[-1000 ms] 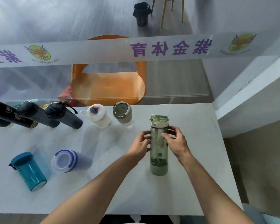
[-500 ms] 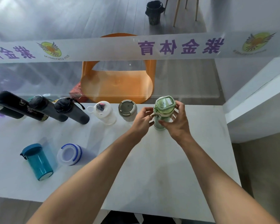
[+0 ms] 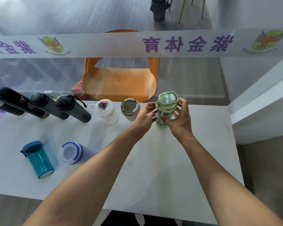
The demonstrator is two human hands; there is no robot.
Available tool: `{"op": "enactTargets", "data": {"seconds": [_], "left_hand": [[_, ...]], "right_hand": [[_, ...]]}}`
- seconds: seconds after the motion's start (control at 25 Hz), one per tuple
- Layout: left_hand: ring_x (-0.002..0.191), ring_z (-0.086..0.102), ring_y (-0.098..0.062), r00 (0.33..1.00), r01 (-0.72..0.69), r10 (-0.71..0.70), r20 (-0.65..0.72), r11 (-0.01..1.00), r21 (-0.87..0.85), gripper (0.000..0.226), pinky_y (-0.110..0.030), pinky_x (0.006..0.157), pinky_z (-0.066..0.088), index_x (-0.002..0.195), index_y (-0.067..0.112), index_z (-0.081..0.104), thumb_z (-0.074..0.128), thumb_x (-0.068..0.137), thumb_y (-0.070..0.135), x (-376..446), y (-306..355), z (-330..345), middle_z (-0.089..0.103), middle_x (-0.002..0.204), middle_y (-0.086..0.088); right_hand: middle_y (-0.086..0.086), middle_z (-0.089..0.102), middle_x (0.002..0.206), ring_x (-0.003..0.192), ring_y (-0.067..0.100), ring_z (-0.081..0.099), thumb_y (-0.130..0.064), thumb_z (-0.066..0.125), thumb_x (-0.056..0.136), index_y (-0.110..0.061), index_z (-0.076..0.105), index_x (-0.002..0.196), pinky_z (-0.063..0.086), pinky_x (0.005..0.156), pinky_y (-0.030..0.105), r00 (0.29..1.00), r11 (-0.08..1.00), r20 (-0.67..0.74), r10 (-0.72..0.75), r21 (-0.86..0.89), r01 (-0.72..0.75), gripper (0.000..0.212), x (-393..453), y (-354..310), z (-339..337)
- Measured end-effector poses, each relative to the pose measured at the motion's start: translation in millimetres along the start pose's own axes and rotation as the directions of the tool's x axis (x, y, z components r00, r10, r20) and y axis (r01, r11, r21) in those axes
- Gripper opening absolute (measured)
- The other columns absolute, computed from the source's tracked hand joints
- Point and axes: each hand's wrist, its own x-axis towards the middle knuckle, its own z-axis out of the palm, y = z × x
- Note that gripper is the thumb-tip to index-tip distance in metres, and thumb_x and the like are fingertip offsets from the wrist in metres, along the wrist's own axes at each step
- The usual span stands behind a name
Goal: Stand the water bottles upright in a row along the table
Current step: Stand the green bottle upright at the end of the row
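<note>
A green bottle [image 3: 167, 101] stands upright near the far edge of the white table [image 3: 170, 160], at the right end of a row. My left hand [image 3: 145, 115] and my right hand [image 3: 180, 118] both wrap its body. To its left stand a grey-lidded bottle [image 3: 130, 108], a white bottle [image 3: 106, 111] and several black bottles [image 3: 72, 108]. A teal bottle [image 3: 38, 159] and a blue-ringed white bottle [image 3: 73, 153] lie on their sides at the near left.
A glass partition with a printed band [image 3: 137, 44] rises right behind the table's far edge. Beyond it sit an orange chair [image 3: 121, 79] and a dark bin [image 3: 158, 8]. A white ledge [image 3: 260, 101] borders the table's right side.
The green bottle went from lying in mid-table to standing in the far row beside the grey-lidded bottle. Both hands stayed on it, and the view shifted slightly.
</note>
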Motion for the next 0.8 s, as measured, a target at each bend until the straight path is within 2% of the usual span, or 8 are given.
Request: {"op": "enactTargets", "data": {"seconds": [0.08,0.12,0.24,0.4,0.52,0.6,0.68,0.8], "left_hand": [[0.087,0.059,-0.006,1.000,0.009,-0.008,-0.004,0.999,0.047,0.043,-0.021,0.078,0.052,0.130,0.011,0.049,0.034,0.094,-0.007,-1.6,0.1,-2.5,0.058,0.114,0.001],[0.086,0.057,-0.009,1.000,0.011,-0.011,-0.008,0.996,0.083,0.049,-0.023,0.079,0.052,0.132,0.015,0.050,0.033,0.092,-0.008,-1.9,-0.7,-4.6,0.057,0.117,0.000],[0.101,0.054,-0.015,1.000,0.011,-0.014,0.011,0.976,0.216,0.061,-0.035,0.089,0.049,0.138,0.023,0.049,0.032,0.088,-0.008,-5.3,-2.2,-12.8,0.054,0.127,-0.001],[0.103,0.058,-0.018,0.998,-0.044,0.029,0.049,0.938,0.344,0.053,-0.041,0.095,0.051,0.134,0.026,0.053,0.037,0.089,0.001,-30.4,1.5,-29.1,0.061,0.125,-0.001],[0.103,0.062,-0.018,0.994,-0.107,0.101,0.038,0.884,0.456,0.042,-0.039,0.092,0.054,0.125,0.027,0.058,0.043,0.092,0.007,-66.9,0.5,-59.5,0.066,0.117,0.002],[0.102,0.062,-0.013,0.983,-0.163,0.185,0.010,0.833,0.529,0.036,-0.031,0.089,0.053,0.121,0.027,0.059,0.045,0.094,0.009,-95.8,-2.2,-93.2,0.067,0.114,0.004],[0.102,0.061,-0.010,0.965,-0.174,0.257,-0.057,0.787,0.592,0.034,-0.025,0.089,0.051,0.120,0.027,0.059,0.046,0.095,0.008,-123.0,-5.5,-131.3,0.067,0.114,0.006],[0.108,0.057,-0.011,0.903,-0.140,0.380,-0.202,0.704,0.696,0.035,-0.023,0.090,0.048,0.121,0.027,0.060,0.048,0.094,0.007,-156.2,-15.8,-192.6,0.065,0.118,0.007]], "right_hand": [[-0.001,0.055,0.136,0.124,0.016,0.057,-0.019,0.091,0.064,-0.029,0.040,0.131,0.053,0.100,0.034,1.000,0.999,-0.013,0.004,-0.040,-0.004,0.085,-0.6,0.2,2.2],[-0.002,0.056,0.136,0.125,0.016,0.057,-0.020,0.091,0.065,-0.029,0.040,0.131,0.052,0.100,0.033,1.000,0.998,-0.016,0.012,-0.060,-0.013,0.084,-1.2,0.4,2.9],[-0.004,0.057,0.140,0.129,0.016,0.055,-0.017,0.086,0.072,-0.028,0.041,0.138,0.049,0.102,0.035,0.997,0.995,-0.010,0.075,-0.069,-0.076,0.081,-4.8,4.9,3.9],[0.007,0.056,0.141,0.125,0.023,0.058,-0.018,0.078,0.082,-0.023,0.037,0.144,0.050,0.103,0.038,0.973,0.971,-0.077,0.216,-0.092,-0.223,0.075,-26.2,7.7,1.7],[0.010,0.062,0.126,0.110,0.025,0.063,-0.016,0.073,0.086,-0.021,0.043,0.137,0.054,0.094,0.039,0.971,0.967,-0.150,0.187,-0.148,-0.209,0.059,-59.6,-1.9,18.0],[0.008,0.062,0.118,0.101,0.020,0.061,-0.016,0.072,0.086,-0.020,0.048,0.134,0.055,0.093,0.041,0.988,0.971,-0.072,0.137,-0.189,-0.148,0.054,-82.6,-17.9,47.8],[0.004,0.062,0.115,0.098,0.014,0.060,-0.019,0.072,0.083,-0.023,0.051,0.131,0.056,0.091,0.038,0.989,0.970,0.121,0.080,-0.236,-0.049,0.052,-102.7,-35.3,89.0],[-0.004,0.060,0.119,0.103,0.008,0.059,-0.031,0.076,0.080,-0.031,0.047,0.135,0.054,0.091,0.027,0.915,0.947,0.404,0.001,-0.294,0.129,0.061,-133.6,-59.6,156.8]]}}
